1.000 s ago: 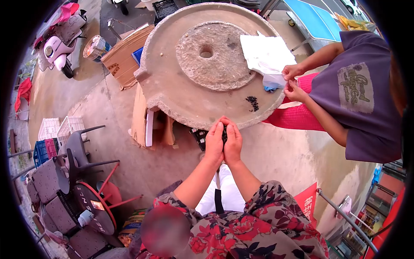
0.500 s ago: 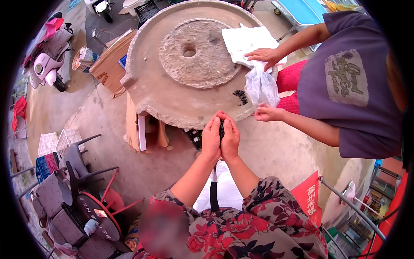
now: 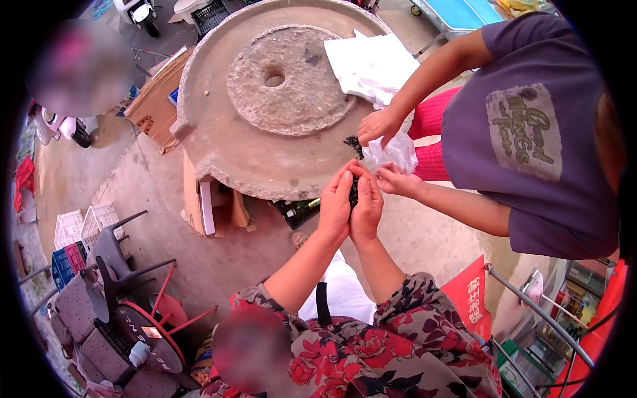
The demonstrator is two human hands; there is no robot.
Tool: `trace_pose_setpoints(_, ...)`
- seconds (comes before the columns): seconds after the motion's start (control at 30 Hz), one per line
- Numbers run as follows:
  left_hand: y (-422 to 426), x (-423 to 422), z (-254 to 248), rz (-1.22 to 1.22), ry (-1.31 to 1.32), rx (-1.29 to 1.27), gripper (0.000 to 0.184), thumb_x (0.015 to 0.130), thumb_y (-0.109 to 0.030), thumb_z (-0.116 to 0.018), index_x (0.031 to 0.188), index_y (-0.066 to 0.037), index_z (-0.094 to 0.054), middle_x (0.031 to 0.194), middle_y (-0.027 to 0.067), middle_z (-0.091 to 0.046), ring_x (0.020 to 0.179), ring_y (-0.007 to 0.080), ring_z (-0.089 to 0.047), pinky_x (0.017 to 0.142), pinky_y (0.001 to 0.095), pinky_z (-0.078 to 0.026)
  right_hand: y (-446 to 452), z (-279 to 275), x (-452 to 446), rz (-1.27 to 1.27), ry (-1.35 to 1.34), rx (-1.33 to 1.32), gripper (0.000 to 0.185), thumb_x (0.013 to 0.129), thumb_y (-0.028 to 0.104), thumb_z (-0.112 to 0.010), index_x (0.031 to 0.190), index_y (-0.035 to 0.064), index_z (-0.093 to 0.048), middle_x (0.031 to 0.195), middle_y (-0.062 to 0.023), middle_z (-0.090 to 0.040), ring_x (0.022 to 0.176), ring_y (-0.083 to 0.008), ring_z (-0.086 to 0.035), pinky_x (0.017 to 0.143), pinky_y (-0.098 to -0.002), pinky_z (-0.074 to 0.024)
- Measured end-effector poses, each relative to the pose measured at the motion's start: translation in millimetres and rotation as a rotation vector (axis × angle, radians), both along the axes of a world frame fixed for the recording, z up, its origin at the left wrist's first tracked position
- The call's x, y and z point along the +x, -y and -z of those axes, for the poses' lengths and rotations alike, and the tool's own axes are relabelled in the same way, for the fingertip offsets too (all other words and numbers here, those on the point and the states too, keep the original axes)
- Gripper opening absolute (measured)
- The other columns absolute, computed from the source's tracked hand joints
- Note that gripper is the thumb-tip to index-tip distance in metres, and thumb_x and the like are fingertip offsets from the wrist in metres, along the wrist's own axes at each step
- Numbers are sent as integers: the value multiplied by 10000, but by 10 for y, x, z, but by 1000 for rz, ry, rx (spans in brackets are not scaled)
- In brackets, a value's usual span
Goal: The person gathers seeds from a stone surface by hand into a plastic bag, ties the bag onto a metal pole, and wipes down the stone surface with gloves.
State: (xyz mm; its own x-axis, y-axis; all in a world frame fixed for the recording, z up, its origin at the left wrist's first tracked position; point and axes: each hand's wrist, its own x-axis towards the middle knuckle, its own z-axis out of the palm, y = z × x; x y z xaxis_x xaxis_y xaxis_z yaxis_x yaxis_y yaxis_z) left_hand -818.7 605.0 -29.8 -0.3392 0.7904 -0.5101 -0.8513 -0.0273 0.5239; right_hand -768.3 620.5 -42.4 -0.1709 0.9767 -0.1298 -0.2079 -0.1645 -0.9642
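Note:
My left hand (image 3: 336, 207) and my right hand (image 3: 367, 211) are cupped together at the near edge of the round stone mill (image 3: 265, 179). Between the palms lies a heap of small black pieces (image 3: 353, 194), too small to name surely. Just beyond my fingertips, a co-worker's hand (image 3: 379, 126) and the same person's other hand (image 3: 398, 182) hold a thin clear plastic bag (image 3: 401, 152). A few more black pieces (image 3: 353, 144) rest on the stone beside that bag. Whether my fingertips touch the bag, I cannot tell.
White folded sheets (image 3: 368, 63) lie on the mill's right side. A raised stone disc (image 3: 292, 99) with a hole sits in its middle. Cardboard (image 3: 156, 99) leans at the left, and a black crate (image 3: 298, 213) stands under the rim. Chairs (image 3: 116, 265) are at lower left.
My cupped hands have moved right and up, toward the bag, and opened slightly at the top, showing more black pieces. The co-worker's upper hand has come down to the bag's mouth.

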Motion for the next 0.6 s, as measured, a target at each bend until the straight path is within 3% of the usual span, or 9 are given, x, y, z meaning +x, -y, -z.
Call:
trace_pose_setpoints(0.23, -169, 130, 21, 40, 98, 25, 292, 921, -179, -471, 1150, -12, -540, 1041, 48, -584, 923, 101, -540, 809, 226, -445, -179, -65, 133, 23, 10, 39, 264, 940, 164, -384, 1027, 1, -572, 1153, -81, -539, 1081, -168, -467, 951, -283, -340)
trace_pose_setpoints(0.4, -398, 241, 69, 56, 32, 5, 297, 921, -179, -463, 1153, -8, -535, 1072, 67, -570, 945, 118, -541, 828, 234, -444, -364, -53, 226, 79, -11, -21, 289, 941, 171, -362, 1035, -6, -570, 1174, -95, -523, 1085, -178, -468, 952, -284, -346)
trace_pose_setpoints(0.5, -606, 267, 189, 21, 73, -78, 278, 912, -178, -465, 1105, 0, -555, 1015, 62, -578, 899, 122, -545, 789, 246, -449, -553, 170, 257, 118, -34, -218, 275, 918, 168, -399, 1038, -8, -573, 1108, -91, -556, 1011, -176, -516, 893, -279, -400)
trace_pose_setpoints(0.6, -767, 341, 752, 62, 105, -221, 264, 902, -218, -472, 994, 5, -578, 917, 61, -575, 818, 134, -545, 722, 269, -453, -713, 524, 309, 163, -84, -470, 266, 891, 168, -438, 1035, -8, -576, 1047, -88, -578, 938, -177, -551, 831, -277, -437)
